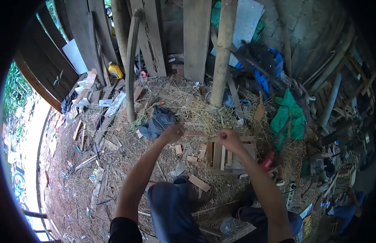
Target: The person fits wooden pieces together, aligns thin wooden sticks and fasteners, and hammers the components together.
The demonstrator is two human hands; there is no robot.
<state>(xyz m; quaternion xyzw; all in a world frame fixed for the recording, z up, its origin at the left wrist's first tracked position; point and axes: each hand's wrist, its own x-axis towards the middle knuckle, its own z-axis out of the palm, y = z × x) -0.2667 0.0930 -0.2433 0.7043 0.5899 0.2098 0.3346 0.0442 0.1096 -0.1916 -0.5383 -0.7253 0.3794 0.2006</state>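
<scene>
My left hand (173,133) is raised in front of me, its fingers curled closed. A dark grey cloth or bag (157,121) lies just beyond it. A thin reddish-brown strip (194,133) shows between my hands; I cannot tell whether it is held or lies on the ground. My right hand (231,140) is also closed, in a pinch, above a shallow wooden frame (232,171). Thin wood pieces (223,157) rest in that frame. What either hand holds, if anything, is too small to make out.
Straw, shavings and small wood blocks (199,183) litter the ground. A wooden post (222,60) and a bent pole (132,73) stand ahead. Green plastic (288,115) lies to the right, a yellow bottle (114,70) at back left. Another person (345,212) is at lower right.
</scene>
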